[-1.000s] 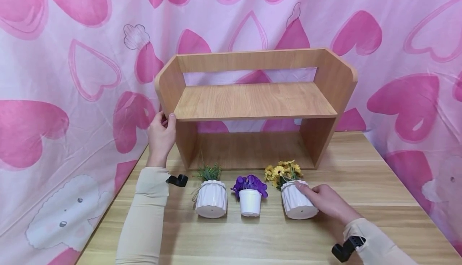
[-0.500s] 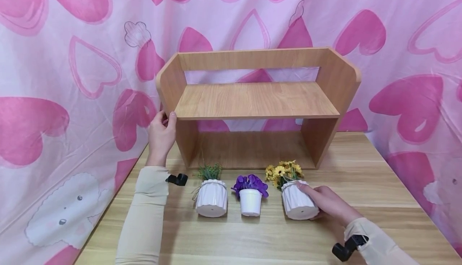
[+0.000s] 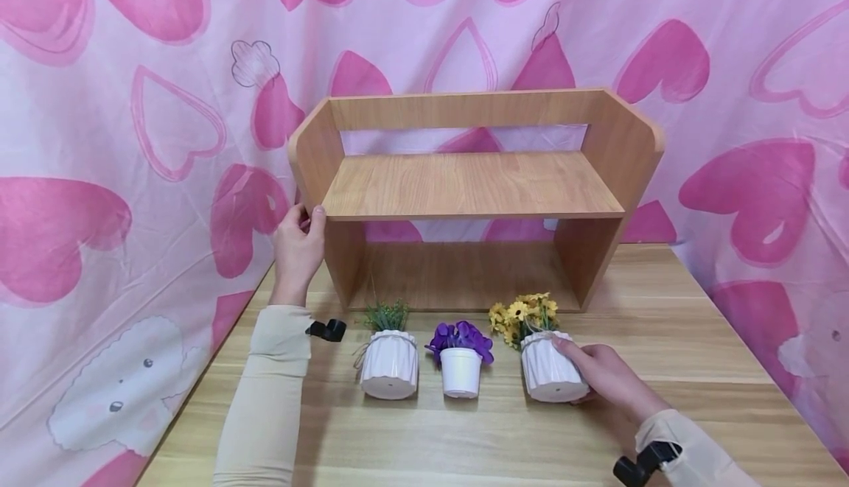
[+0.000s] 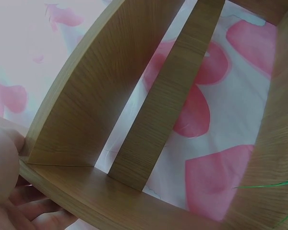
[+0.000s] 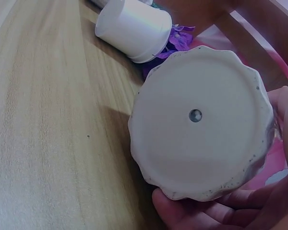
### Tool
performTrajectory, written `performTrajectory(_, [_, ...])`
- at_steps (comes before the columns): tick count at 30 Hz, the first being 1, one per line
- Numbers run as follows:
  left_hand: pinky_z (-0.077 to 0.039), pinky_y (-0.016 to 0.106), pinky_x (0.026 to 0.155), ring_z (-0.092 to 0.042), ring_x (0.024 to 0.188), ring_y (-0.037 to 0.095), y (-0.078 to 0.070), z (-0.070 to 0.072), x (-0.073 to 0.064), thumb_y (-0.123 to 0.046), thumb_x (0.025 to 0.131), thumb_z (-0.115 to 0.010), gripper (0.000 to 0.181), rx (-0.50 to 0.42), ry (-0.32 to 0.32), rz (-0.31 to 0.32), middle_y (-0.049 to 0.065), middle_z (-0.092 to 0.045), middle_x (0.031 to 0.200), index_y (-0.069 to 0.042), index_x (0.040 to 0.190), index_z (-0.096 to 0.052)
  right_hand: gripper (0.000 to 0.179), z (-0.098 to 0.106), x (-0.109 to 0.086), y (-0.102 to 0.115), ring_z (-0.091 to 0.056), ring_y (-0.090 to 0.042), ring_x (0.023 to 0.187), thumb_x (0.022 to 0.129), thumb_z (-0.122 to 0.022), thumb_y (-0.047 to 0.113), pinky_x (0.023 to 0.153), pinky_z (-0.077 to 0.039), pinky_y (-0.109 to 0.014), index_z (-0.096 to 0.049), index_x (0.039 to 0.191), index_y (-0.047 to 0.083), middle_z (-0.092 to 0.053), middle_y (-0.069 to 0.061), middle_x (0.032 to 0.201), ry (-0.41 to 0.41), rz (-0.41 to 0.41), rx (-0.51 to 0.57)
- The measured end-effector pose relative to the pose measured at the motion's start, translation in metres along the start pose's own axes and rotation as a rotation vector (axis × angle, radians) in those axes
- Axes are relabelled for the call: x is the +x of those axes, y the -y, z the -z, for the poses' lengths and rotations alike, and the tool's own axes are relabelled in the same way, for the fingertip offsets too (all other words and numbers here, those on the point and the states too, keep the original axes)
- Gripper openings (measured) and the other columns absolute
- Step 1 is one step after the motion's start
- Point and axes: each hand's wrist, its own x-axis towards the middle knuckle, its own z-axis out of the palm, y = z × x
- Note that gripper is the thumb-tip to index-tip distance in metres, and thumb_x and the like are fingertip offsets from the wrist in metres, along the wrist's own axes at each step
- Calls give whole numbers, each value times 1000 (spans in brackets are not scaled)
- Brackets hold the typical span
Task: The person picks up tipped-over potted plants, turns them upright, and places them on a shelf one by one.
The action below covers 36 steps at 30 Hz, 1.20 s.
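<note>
My left hand (image 3: pixel 298 253) grips the front edge of the left side panel of a wooden two-tier shelf (image 3: pixel 464 185), its thumb at the middle board's height. My right hand (image 3: pixel 612 378) holds a white fluted flowerpot (image 3: pixel 552 369) with yellow flowers (image 3: pixel 524 316). This pot is tipped, its flowers toward the shelf; in the right wrist view its scalloped base (image 5: pixel 197 153) with a small central hole faces the camera. To its left lie a smaller white pot (image 3: pixel 460 373) of purple flowers (image 3: pixel 460 338) and a fluted white pot (image 3: pixel 390 365) with a green plant (image 3: pixel 387 316).
The shelf stands at the back of a wood-grain table (image 3: pixel 451 443). A pink heart-patterned curtain (image 3: pixel 172 30) hangs behind and on both sides. Strips of it show through the shelf's open back.
The right hand and the pot of yellow flowers have shifted slightly to the right. My left hand keeps its grip on the shelf, and the other two pots lie as before.
</note>
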Motion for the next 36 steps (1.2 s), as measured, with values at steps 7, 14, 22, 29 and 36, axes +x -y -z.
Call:
performTrajectory(7, [-57, 51, 114, -70, 131, 38, 0, 0, -1, -37, 110, -57, 53, -11, 0, -4, 26, -68, 144, 0, 147, -63, 78, 5, -4, 1, -68, -17, 89, 109, -48, 61, 75, -56, -29, -66, 127, -13, -77, -11, 99, -46, 47, -74])
performTrajectory(14, [-56, 51, 115, -69, 132, 37, 1, 1, 0, -37, 110, -57, 54, -13, 12, 11, 26, -67, 146, 0, 149, -62, 69, 3, -5, -2, -65, -15, 88, 110, -54, 54, 75, -54, -26, -66, 133, -10, -75, -8, 97, -80, 104, -70])
performTrajectory(22, [-56, 51, 115, -69, 133, 37, -3, 1, -3, -39, 110, -56, 55, 0, 20, 33, 25, -67, 147, -1, 149, -61, 64, -2, -4, -9, -65, -17, 97, 109, -62, 42, 83, -56, -27, -60, 140, -13, -74, -15, 112, -137, 211, -128])
performTrajectory(29, [-55, 52, 116, -68, 134, 38, 0, 0, -3, -40, 111, -56, 55, 14, 15, 33, 24, -66, 148, -1, 150, -60, 61, -7, -4, -15, -66, -22, 103, 107, -67, 36, 82, -57, -24, -56, 141, -13, -71, -21, 120, -162, 262, -82])
performTrajectory(36, [-55, 52, 115, -68, 135, 38, 1, -1, -1, -41, 111, -55, 56, 9, 8, 30, 25, -65, 149, -1, 150, -60, 63, -12, -3, -22, -68, -33, 114, 106, -71, 30, 84, -57, -19, -51, 145, -15, -69, -27, 128, -182, 317, -27])
